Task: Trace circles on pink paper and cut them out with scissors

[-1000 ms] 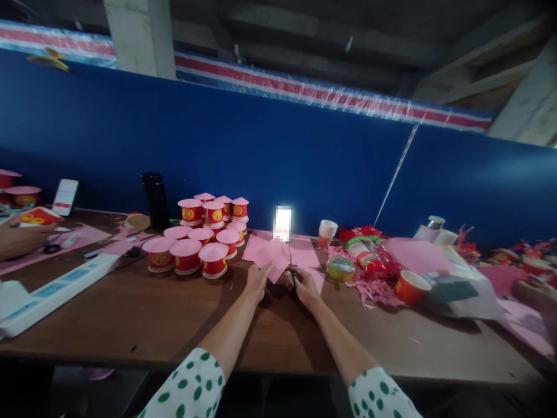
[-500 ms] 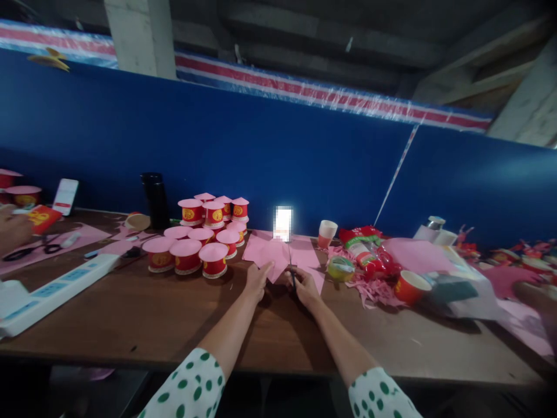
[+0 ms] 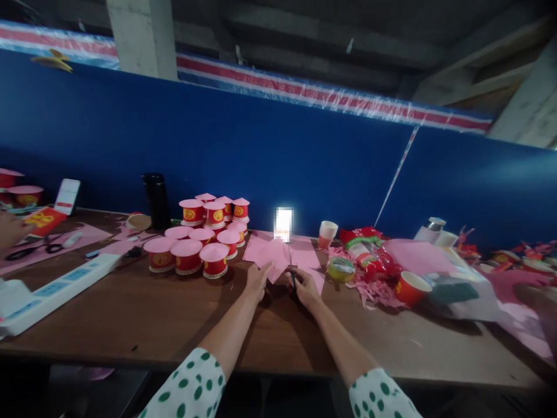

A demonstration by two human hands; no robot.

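Note:
My left hand (image 3: 257, 281) pinches the lower left edge of a pink paper piece (image 3: 275, 259) between thumb and fingers. Closed round the dark handles of a pair of scissors (image 3: 293, 281), my right hand (image 3: 306, 287) sits just right of that paper. The scissor blades point away from me along the paper's right side; whether they are parted I cannot make out. More pink sheets (image 3: 304, 251) lie flat behind and under the held piece. At their far edge stands a bright, blurred phone screen (image 3: 284, 224).
Several red paper cups with pink lids (image 3: 214, 259) stand stacked to the left, beside a black bottle (image 3: 155, 200). A white power strip (image 3: 65, 290) lies farther left. On the right are a tape roll (image 3: 341, 269), pink scraps (image 3: 378, 292) and a red cup (image 3: 412, 288). A co-worker's hand (image 3: 13, 229) shows far left.
My hands, the paper and the scissors look almost unchanged. At the far left, the co-worker's hand and the red piece with gold print have shifted slightly.

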